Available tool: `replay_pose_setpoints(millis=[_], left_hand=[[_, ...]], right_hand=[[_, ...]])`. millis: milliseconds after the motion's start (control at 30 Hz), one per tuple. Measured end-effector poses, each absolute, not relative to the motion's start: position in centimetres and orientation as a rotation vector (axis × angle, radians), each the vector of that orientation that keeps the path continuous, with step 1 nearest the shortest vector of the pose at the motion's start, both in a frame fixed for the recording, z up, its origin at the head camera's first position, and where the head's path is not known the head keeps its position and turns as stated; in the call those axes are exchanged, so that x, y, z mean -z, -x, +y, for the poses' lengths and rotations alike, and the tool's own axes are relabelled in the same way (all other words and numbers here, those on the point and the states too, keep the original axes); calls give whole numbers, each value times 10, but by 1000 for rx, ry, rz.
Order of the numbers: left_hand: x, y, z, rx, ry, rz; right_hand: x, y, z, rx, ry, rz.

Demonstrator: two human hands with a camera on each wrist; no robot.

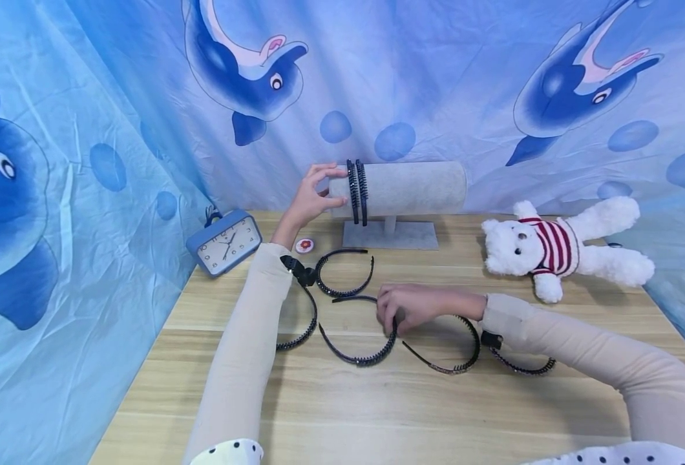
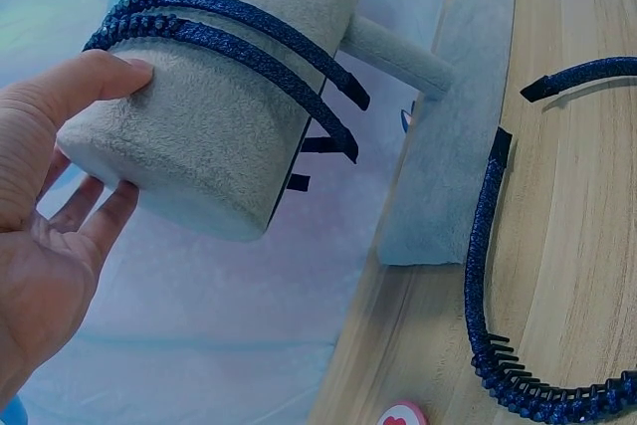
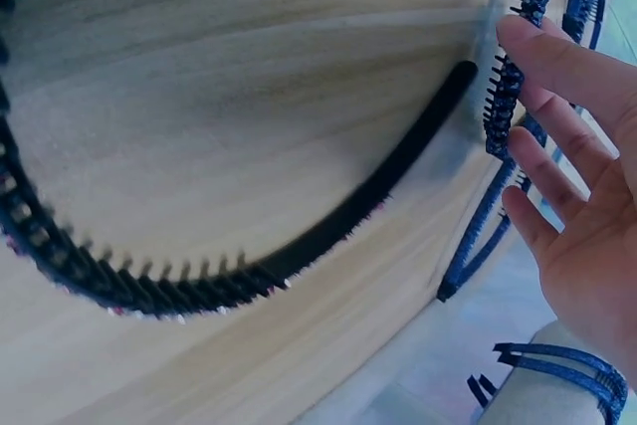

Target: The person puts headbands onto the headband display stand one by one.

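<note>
My left hand (image 1: 310, 197) holds the near end of a grey fuzzy display roll (image 1: 415, 187), which stands on a flat grey base. In the left wrist view the thumb lies on top and the fingertips touch the round end face. Two dark toothed headbands (image 2: 261, 55) hang over the roll beside the thumb. Lower on the table, my right hand (image 1: 409, 307) pinches another dark headband (image 1: 368, 360); its teeth show at the thumb in the right wrist view, and the hand hides part of its curve from the head camera.
More headbands lie around: one behind (image 1: 342, 294), one (image 1: 310, 332) partly under the left arm, a glittery one (image 1: 453, 370) and another (image 1: 525, 370) by the right forearm. A blue clock (image 1: 226, 244), flower badge (image 1: 304, 245) and white teddy bear (image 1: 558, 248) sit toward the back.
</note>
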State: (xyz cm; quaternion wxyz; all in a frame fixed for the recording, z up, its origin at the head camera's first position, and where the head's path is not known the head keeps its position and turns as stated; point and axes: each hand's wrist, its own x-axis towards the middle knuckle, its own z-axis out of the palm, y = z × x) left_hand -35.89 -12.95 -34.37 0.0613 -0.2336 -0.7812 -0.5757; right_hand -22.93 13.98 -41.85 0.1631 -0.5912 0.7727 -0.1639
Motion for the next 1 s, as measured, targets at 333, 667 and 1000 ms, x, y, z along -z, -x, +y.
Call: replay_pose_setpoints(millis=[333,667,1000], left_hand=[[351,364,-130,1725,701,-2332],[350,364,-130,1734,701,-2320],[350,362,-129,1718,702,-2325]], right_hand=[[392,230,144,581,1611,2120],[363,233,148,772,1542,2035],[348,245,150,832,1569,2092]])
